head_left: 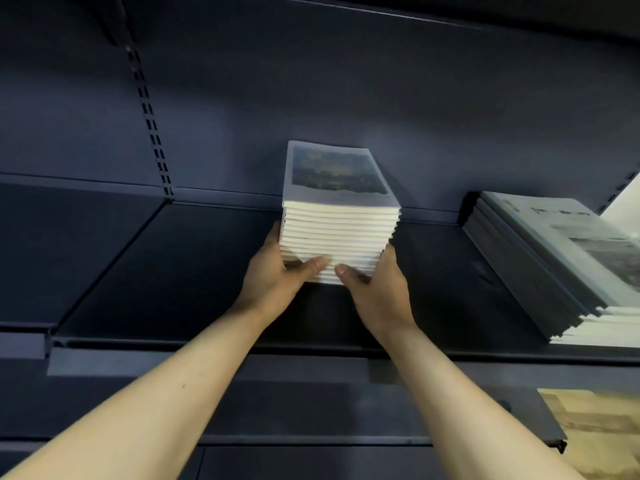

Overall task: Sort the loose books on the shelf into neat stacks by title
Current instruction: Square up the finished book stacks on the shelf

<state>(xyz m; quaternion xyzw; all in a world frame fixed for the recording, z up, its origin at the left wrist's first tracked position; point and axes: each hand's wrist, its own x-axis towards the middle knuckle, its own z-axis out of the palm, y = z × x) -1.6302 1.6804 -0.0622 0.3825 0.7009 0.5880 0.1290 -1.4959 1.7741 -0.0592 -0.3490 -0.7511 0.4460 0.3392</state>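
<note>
A tall stack of several identical books point(337, 233) stands on the dark shelf point(166, 271), page edges facing me, the top cover showing a dark landscape picture. My left hand point(277, 275) grips the stack's lower left side, thumb pressed on the page edges. My right hand point(377, 289) grips its lower right side, thumb on the front too. A second stack of grey-covered books point(554, 258) lies flat at the right end of the shelf.
The shelf's front lip point(242, 351) runs below my wrists. A slotted upright point(149, 109) rises at the back left. Bare shelf surface spreads left of the stack. A tan-covered book point(595, 427) shows on the lower shelf at bottom right.
</note>
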